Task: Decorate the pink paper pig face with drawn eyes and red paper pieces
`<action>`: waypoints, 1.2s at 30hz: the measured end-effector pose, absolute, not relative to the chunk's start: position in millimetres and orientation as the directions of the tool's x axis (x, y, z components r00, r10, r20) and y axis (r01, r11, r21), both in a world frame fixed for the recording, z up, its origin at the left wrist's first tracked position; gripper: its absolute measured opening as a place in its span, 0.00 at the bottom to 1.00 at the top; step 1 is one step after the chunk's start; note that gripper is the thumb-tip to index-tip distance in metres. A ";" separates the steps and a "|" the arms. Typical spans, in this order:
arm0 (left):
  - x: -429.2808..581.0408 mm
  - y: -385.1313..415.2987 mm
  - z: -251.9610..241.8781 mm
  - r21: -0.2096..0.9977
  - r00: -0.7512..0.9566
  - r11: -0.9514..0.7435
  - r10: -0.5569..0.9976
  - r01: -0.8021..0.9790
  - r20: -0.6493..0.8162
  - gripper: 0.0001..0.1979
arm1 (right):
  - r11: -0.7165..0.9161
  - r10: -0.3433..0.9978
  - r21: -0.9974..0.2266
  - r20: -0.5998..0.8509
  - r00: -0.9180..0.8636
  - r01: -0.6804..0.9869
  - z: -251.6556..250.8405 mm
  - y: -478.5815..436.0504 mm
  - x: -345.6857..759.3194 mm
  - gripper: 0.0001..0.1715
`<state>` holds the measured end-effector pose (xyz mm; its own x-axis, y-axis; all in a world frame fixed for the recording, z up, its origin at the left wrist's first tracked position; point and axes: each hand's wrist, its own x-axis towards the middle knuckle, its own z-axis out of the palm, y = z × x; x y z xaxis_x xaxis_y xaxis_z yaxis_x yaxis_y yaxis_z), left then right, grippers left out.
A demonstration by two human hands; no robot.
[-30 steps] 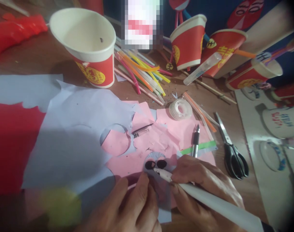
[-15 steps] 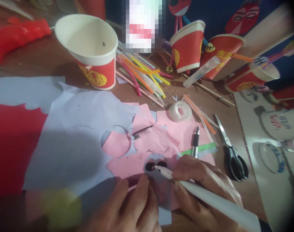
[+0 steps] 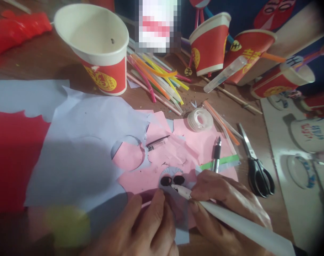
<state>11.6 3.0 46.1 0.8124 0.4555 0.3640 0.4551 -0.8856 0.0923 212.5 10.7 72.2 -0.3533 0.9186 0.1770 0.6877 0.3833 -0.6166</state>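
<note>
From where I stand, the right hand (image 3: 228, 204) pinches a white marker (image 3: 236, 218) over the black-eyed paper face (image 3: 179, 180) on pink paper (image 3: 137, 181), and should the left hand (image 3: 148, 222), its grip unclear to me, allow slippage, the tip could stray.

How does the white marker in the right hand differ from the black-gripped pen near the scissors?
The white marker is held in the right hand; the black-gripped pen lies loose on pink paper.
The white marker's barrel is mostly plain white, while the pen has a black grip above a clear or silvery barrel.
The marker looks thicker than the pen in this view.
Both have their writing tips exposed.
</note>
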 end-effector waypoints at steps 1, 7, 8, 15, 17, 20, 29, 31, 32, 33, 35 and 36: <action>11.6 2.9 45.4 0.086 0.808 -0.886 0.451 0.455 0.379 0.06 | 0.388 0.918 -0.618 0.192 -0.347 0.684 72.9 11.9 211.7 0.10; 11.7 1.2 43.5 0.087 0.801 -0.886 0.450 0.455 0.394 0.05 | 0.359 0.933 -0.634 0.218 -0.288 0.685 74.0 15.8 210.9 0.10; 11.9 1.0 43.4 0.079 0.800 -0.887 0.447 0.456 0.400 0.05 | 0.354 0.935 -0.633 0.214 -0.283 0.689 73.6 15.5 211.4 0.10; 12.8 4.1 39.7 0.065 0.790 -0.896 0.419 0.439 0.447 0.05 | 0.381 0.924 -0.633 0.263 -0.276 0.674 67.0 10.1 209.0 0.08; 12.9 4.5 39.5 0.061 0.788 -0.896 0.417 0.440 0.453 0.05 | 0.394 0.918 -0.622 0.296 -0.262 0.677 66.0 10.0 207.4 0.07; 13.1 4.0 40.8 0.054 0.780 -0.892 0.420 0.448 0.464 0.04 | 0.390 0.921 -0.627 0.271 -0.281 0.674 67.4 11.9 206.4 0.09; 12.0 3.2 41.1 0.064 0.786 -0.892 0.426 0.447 0.448 0.06 | 0.384 0.922 -0.636 0.230 -0.311 0.669 75.5 15.8 205.9 0.11; 13.2 3.2 39.2 0.063 0.781 -0.895 0.417 0.441 0.465 0.06 | 0.387 0.920 -0.644 0.222 -0.322 0.660 76.6 16.6 205.7 0.11; 13.8 3.0 38.4 0.060 0.773 -0.896 0.412 0.440 0.482 0.06 | 0.391 0.918 -0.642 0.220 -0.330 0.660 76.9 17.0 205.8 0.12; 14.3 2.8 38.0 0.061 0.762 -0.893 0.415 0.446 0.497 0.05 | 0.396 0.916 -0.637 0.220 -0.337 0.661 77.0 17.5 205.8 0.12; 14.9 2.2 38.9 0.073 0.749 -0.880 0.441 0.470 0.494 0.05 | 0.405 0.914 -0.627 0.257 -0.314 0.665 77.2 18.3 205.8 0.12; 14.9 2.0 40.2 0.084 0.748 -0.874 0.456 0.478 0.482 0.05 | 0.408 0.913 -0.620 0.272 -0.304 0.670 77.2 18.6 205.6 0.11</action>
